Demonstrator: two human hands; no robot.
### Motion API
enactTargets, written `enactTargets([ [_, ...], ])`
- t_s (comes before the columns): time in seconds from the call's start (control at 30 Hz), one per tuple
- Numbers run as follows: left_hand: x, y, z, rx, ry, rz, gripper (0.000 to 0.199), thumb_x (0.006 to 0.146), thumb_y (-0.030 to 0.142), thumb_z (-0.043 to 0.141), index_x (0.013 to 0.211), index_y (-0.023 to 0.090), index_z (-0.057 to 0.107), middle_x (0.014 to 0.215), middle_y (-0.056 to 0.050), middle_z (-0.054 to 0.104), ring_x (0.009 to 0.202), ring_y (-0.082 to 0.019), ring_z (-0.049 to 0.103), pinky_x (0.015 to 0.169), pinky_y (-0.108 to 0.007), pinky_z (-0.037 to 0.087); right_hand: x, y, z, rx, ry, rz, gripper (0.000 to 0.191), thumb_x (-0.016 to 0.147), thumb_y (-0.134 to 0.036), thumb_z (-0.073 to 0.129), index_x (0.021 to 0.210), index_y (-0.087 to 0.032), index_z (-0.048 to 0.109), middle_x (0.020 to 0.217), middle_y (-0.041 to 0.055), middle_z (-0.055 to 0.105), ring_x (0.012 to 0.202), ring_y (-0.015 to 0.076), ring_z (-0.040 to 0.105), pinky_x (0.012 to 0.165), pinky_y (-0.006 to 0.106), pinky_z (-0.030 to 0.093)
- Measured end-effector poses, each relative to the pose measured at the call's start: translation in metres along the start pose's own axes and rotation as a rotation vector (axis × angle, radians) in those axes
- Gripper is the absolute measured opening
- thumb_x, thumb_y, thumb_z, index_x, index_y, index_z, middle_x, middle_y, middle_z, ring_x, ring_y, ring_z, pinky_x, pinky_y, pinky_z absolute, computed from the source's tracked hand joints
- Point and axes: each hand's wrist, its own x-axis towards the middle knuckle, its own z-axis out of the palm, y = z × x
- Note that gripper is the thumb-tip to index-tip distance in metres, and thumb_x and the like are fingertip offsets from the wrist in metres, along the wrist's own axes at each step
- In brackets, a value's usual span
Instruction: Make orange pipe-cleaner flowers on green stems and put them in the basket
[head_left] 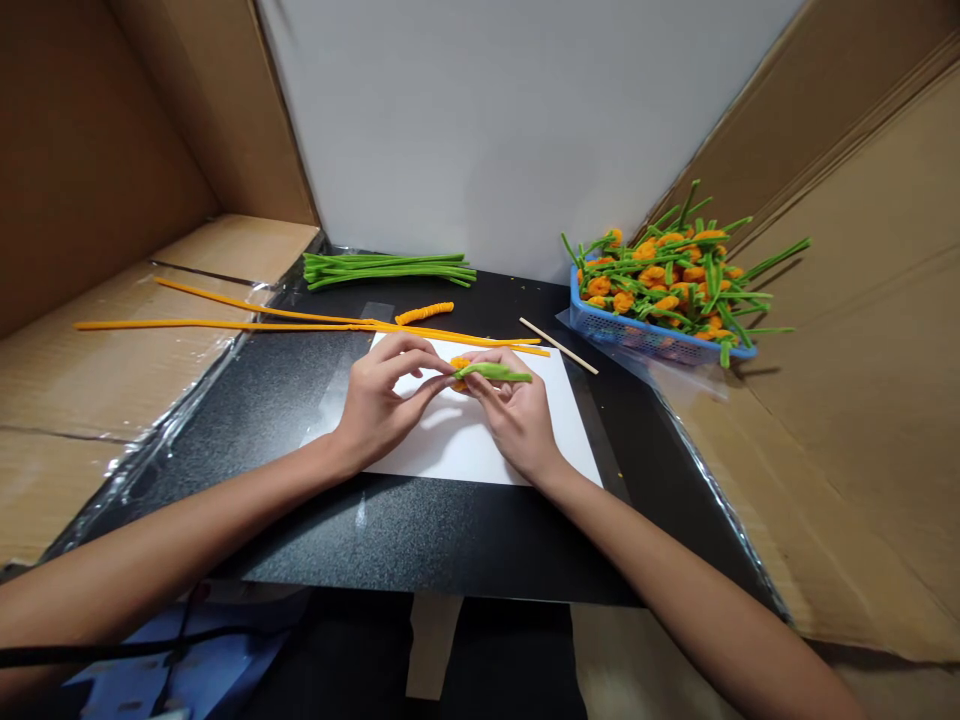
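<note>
Between my two hands, above a white sheet of paper (480,460), is an orange pipe-cleaner coil (460,362) with a green pipe cleaner (496,372) across it. My left hand (386,395) pinches the left end of the green pipe cleaner with thumb and forefinger. My right hand (517,405) is closed around the orange coil from the right, and the green length sticks out past its fingers. The fingers partly hide the coil. Just behind the hands lie long orange pipe cleaners (300,327) and a loose orange coil (424,313).
A bundle of green pipe cleaners (390,268) lies at the back of the black table (442,540). A thin wooden stick (559,345) rests right of the paper. At the back right, a blue basket (645,332) overflows with orange and green pieces. Cardboard walls (855,330) flank the table.
</note>
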Motion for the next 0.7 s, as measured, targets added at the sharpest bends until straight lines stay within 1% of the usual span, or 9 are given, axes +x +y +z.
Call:
enactTargets([
  [0.1,0.001,0.002,-0.001,-0.02,-0.036,-0.06,0.007,0.088,0.026,0.07,0.089,0.023,0.076,0.084,-0.004,0.068,0.071,-0.015,0.06,0.065,-0.028,0.049,0.0,-0.003,-0.002,-0.029,-0.05,-0.038,0.024,0.085,-0.043,0.075,0.094,-0.023,0.069,0.103,0.004,0.069,0.095,0.0183,0.069,0.083,0.034,0.062],
  [0.2,0.0,0.001,-0.001,-0.041,-0.046,-0.086,0.007,0.087,0.027,0.07,0.089,0.023,0.076,0.083,-0.004,0.068,0.07,-0.015,0.057,0.062,-0.028,0.046,0.001,-0.001,-0.004,-0.059,-0.072,-0.055,0.024,0.085,-0.045,0.074,0.091,-0.022,0.071,0.101,0.0044,0.069,0.091,0.0182,0.069,0.082,0.034,0.062],
  [0.27,-0.001,0.0,0.0,-0.047,-0.051,-0.101,0.008,0.087,0.029,0.071,0.089,0.023,0.076,0.083,-0.004,0.068,0.071,-0.015,0.057,0.061,-0.028,0.044,0.001,0.002,-0.003,-0.085,-0.053,-0.065,0.023,0.087,-0.043,0.072,0.09,-0.021,0.071,0.098,0.0045,0.07,0.089,0.0181,0.069,0.081,0.034,0.062],
  [0.37,-0.002,0.003,0.001,-0.065,-0.047,-0.157,0.008,0.086,0.029,0.072,0.085,0.022,0.075,0.077,-0.002,0.064,0.069,-0.015,0.054,0.061,-0.027,0.04,-0.002,0.006,0.0,-0.173,0.008,-0.122,0.015,0.091,-0.036,0.067,0.092,-0.021,0.069,0.097,0.0055,0.07,0.088,0.0187,0.07,0.078,0.034,0.062],
  [0.43,-0.002,0.007,0.003,-0.119,-0.041,-0.274,0.01,0.083,0.031,0.073,0.081,0.021,0.074,0.073,-0.001,0.061,0.067,-0.014,0.052,0.062,-0.028,0.039,-0.005,0.006,0.002,-0.314,0.046,-0.218,0.009,0.094,-0.028,0.062,0.092,-0.021,0.068,0.098,0.0066,0.07,0.09,0.0197,0.069,0.079,0.035,0.061],
  [0.53,0.001,0.011,0.007,-0.356,-0.092,-0.597,0.016,0.076,0.034,0.073,0.074,0.018,0.072,0.071,-0.001,0.062,0.064,-0.014,0.049,0.059,-0.028,0.036,-0.008,0.005,0.003,-0.553,0.066,-0.427,0.014,0.096,-0.016,0.053,0.094,-0.022,0.066,0.1,0.0079,0.07,0.097,0.0207,0.068,0.086,0.038,0.059],
  [0.6,0.003,0.012,0.008,-0.556,-0.161,-0.823,0.018,0.069,0.035,0.074,0.068,0.017,0.071,0.064,-0.002,0.06,0.058,-0.014,0.045,0.055,-0.028,0.031,-0.009,0.006,0.001,-0.664,0.034,-0.549,0.021,0.094,-0.009,0.049,0.098,-0.021,0.066,0.105,0.0095,0.07,0.102,0.0211,0.068,0.09,0.039,0.058],
  [0.63,0.005,0.011,0.007,-0.631,-0.194,-0.907,0.018,0.065,0.034,0.074,0.065,0.016,0.07,0.061,-0.002,0.057,0.056,-0.013,0.043,0.053,-0.027,0.029,-0.009,0.007,0.0,-0.704,0.004,-0.595,0.025,0.093,-0.006,0.047,0.101,-0.021,0.066,0.109,0.0104,0.07,0.105,0.0215,0.068,0.092,0.039,0.058],
  [0.7,0.008,0.009,0.005,-0.706,-0.234,-0.991,0.016,0.06,0.031,0.075,0.062,0.016,0.07,0.057,-0.001,0.055,0.054,-0.012,0.041,0.052,-0.026,0.026,-0.009,0.009,-0.003,-0.766,-0.053,-0.651,0.031,0.09,-0.003,0.046,0.107,-0.021,0.066,0.116,0.0116,0.069,0.111,0.0222,0.067,0.093,0.039,0.058],
])
